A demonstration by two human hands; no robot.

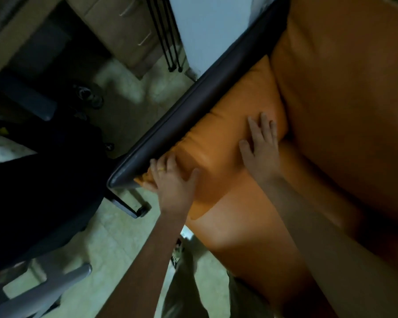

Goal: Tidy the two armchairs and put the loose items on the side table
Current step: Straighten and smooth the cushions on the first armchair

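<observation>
In the head view, you are tidying 1 armchair (331,111). Its orange side cushion (216,138) leans against the dark armrest (193,106). Your right hand (262,145) lies flat on this cushion, with the fingers straight and spread. Your left hand (170,180) holds the cushion's front corner, thumb on top and fingers curled round the edge.

I judge the cushion nearly seated. The 2nd armchair and the side table are not clearly shown, and no loose items show here, so most of the work seems left.

The upholstery looks like smooth, soft leather in rounded, puffy shapes. The armrest is a narrow, hard-looking bar.
</observation>
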